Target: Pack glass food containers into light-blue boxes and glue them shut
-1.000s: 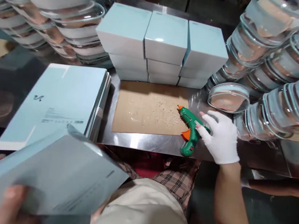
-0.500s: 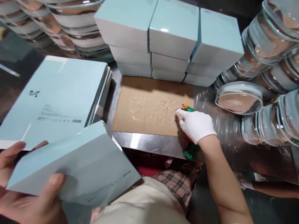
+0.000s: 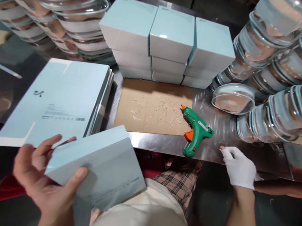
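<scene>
My left hand (image 3: 54,181), bare, grips a pale blue box (image 3: 99,166) at its left end, with the thumb on the near face. The box is tilted in front of my body. My right hand (image 3: 240,167) wears a white glove with a bare fingertip showing. It hovers by the table's front edge with its fingers curled together, and I see nothing in them. To its left, a green and orange glue gun (image 3: 197,130) lies on its side, its orange nozzle over a cardboard sheet (image 3: 140,105) dotted with glue bits.
Flat pale blue cartons (image 3: 67,96) lie stacked at the left. Rows of closed white and blue boxes (image 3: 172,32) stand behind the cardboard. Glass containers (image 3: 77,13) tower at the left, and more glass containers (image 3: 270,116) fill the right. Another person's arm (image 3: 285,189) reaches in at the right.
My right hand has let go of the glue gun and moved right, leaving it on the table. My left hand has shifted right and slightly up in view with the box.
</scene>
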{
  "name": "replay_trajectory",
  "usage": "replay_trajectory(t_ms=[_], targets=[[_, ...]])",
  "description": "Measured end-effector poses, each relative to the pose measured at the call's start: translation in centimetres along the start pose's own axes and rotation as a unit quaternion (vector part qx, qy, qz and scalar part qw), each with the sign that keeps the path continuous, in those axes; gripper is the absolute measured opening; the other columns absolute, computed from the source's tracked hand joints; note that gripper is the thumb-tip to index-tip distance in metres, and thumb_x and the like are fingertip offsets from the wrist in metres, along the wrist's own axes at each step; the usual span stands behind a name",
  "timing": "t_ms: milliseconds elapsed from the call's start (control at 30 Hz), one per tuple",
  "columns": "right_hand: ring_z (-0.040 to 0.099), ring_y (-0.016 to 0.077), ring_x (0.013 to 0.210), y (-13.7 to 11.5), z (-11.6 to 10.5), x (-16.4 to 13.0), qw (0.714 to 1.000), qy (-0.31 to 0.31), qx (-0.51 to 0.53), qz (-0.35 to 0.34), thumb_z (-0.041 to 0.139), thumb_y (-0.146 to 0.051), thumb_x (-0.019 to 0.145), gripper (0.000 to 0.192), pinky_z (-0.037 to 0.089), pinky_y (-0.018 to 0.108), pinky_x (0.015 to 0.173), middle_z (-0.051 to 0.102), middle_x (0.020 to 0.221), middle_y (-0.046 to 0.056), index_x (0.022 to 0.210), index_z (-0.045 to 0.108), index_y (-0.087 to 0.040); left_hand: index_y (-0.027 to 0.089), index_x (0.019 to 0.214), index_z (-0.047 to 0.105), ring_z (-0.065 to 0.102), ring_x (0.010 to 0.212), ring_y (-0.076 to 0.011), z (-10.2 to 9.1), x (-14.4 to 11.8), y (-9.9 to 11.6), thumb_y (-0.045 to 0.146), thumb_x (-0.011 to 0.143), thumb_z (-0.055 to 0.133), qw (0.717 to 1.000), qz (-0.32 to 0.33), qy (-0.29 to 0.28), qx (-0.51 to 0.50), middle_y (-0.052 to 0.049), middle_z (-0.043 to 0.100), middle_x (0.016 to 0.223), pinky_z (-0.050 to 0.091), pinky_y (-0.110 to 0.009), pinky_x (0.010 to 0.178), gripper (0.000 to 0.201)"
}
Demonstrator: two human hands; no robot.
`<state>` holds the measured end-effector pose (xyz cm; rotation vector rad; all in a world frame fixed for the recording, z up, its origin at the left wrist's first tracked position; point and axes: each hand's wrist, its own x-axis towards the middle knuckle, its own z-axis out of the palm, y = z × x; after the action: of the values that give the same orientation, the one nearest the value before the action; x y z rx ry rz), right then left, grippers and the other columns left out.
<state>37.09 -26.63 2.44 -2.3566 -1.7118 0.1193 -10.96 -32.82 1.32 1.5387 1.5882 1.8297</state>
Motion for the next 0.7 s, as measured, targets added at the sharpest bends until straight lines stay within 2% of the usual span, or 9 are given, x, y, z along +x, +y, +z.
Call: replay_trajectory(t_ms=[67, 133, 233, 333, 400, 500, 567, 633, 700], targets=[[0.073, 0.027, 0.095, -1.1, -0.3, -0.9, 0.996, 0.054, 0.011, -0.067, 0.056, -0.05, 0.095, 0.049, 0.056, 0.037, 0.077, 0.074, 0.119, 0.012, 0.134, 0.071, -0.024, 0.05, 0.153, 0.048, 0.07, 0.116, -0.0293, 1.3, 0.1, 0.1, 0.024, 0.059, 0.095, 0.999, 0.003, -0.016, -0.03, -0.001, 0.064, 0.146, 0.054, -0.057, 0.11, 0.108], [0.06, 0.036, 0.134, -4.0, -0.9, -2.0, 0.977, 0.087, 0.039, -0.192, 0.06, -0.048, 0.096, 0.059, 0.053, 0.051, 0.105, 0.056, 0.153, 0.016, 0.151, 0.059, -0.026, 0.044, 0.156, 0.046, 0.071, 0.118, -0.03, 3.1, 0.1, 0.6, 0.027, 0.067, 0.093, 0.997, -0.013, -0.04, -0.065, -0.007, 0.063, 0.147, 0.057, -0.052, 0.105, 0.102], [0.035, 0.0378, 0.158, -9.7, -1.4, -3.5, 0.922, 0.083, 0.118, -0.359, 0.059, -0.054, 0.1, 0.056, 0.037, 0.06, 0.124, 0.045, 0.165, 0.013, 0.149, 0.06, -0.028, 0.038, 0.157, 0.044, 0.069, 0.124, -0.0303, 6.2, 0.2, 1.6, 0.032, 0.077, 0.09, 0.989, -0.019, -0.1, -0.108, -0.013, 0.06, 0.147, 0.059, -0.046, 0.102, 0.093], [0.037, 0.0343, 0.158, -13.5, -0.8, -3.8, 0.882, 0.044, 0.195, -0.426, 0.052, -0.06, 0.103, 0.05, 0.036, 0.057, 0.125, 0.056, 0.158, 0.011, 0.135, 0.071, -0.027, 0.039, 0.158, 0.042, 0.068, 0.124, -0.0286, 8.0, 0.1, 2.0, 0.035, 0.08, 0.089, 0.977, 0.012, -0.145, -0.157, -0.013, 0.058, 0.148, 0.059, -0.043, 0.102, 0.092], [0.053, 0.0315, 0.146, -13.8, -0.1, -3.0, 0.897, -0.005, 0.226, -0.38, 0.047, -0.059, 0.105, 0.048, 0.044, 0.051, 0.12, 0.07, 0.141, 0.01, 0.117, 0.079, -0.026, 0.041, 0.159, 0.038, 0.068, 0.124, -0.0283, 8.0, -0.1, 1.6, 0.037, 0.08, 0.089, 0.976, 0.025, -0.126, -0.175, -0.012, 0.056, 0.15, 0.059, -0.042, 0.101, 0.094], [0.075, 0.0299, 0.109, -11.5, 0.7, -1.5, 0.96, -0.046, 0.206, -0.186, 0.042, -0.05, 0.105, 0.049, 0.057, 0.045, 0.101, 0.082, 0.103, 0.01, 0.09, 0.08, -0.023, 0.042, 0.162, 0.029, 0.067, 0.128, -0.0287, 6.9, -0.1, 0.5, 0.042, 0.084, 0.085, 0.987, 0.002, -0.046, -0.153, -0.013, 0.053, 0.151, 0.058, -0.044, 0.104, 0.096], [0.077, 0.0316, 0.095, -9.3, 0.6, -1.0, 0.982, -0.029, 0.169, -0.08, 0.05, -0.045, 0.097, 0.038, 0.06, 0.046, 0.09, 0.081, 0.097, 0.01, 0.099, 0.08, -0.022, 0.044, 0.164, 0.02, 0.067, 0.129, -0.0291, 6.0, 0.1, -0.2, 0.047, 0.085, 0.083, 0.991, -0.026, -0.009, -0.134, -0.014, 0.049, 0.154, 0.057, -0.046, 0.106, 0.101], [0.077, 0.0325, 0.099, -7.4, 0.1, -1.7, 0.983, -0.018, 0.175, -0.058, 0.061, -0.044, 0.087, 0.045, 0.061, 0.045, 0.088, 0.079, 0.115, 0.012, 0.123, 0.075, -0.023, 0.045, 0.164, 0.011, 0.067, 0.129, -0.03, 5.5, 0.5, -0.6, 0.051, 0.083, 0.084, 0.991, -0.043, 0.0, -0.124, -0.016, 0.045, 0.157, 0.058, -0.046, 0.104, 0.109], [0.077, 0.0307, 0.1, -6.1, -0.6, -3.6, 0.967, -0.077, 0.231, -0.07, 0.068, -0.051, 0.082, 0.054, 0.064, 0.043, 0.085, 0.076, 0.127, 0.011, 0.129, 0.073, -0.026, 0.044, 0.164, 0.008, 0.066, 0.13, -0.0305, 5.7, 1.0, -0.5, 0.055, 0.084, 0.083, 0.992, -0.056, 0.015, -0.116, -0.017, 0.043, 0.158, 0.059, -0.046, 0.104, 0.11]])
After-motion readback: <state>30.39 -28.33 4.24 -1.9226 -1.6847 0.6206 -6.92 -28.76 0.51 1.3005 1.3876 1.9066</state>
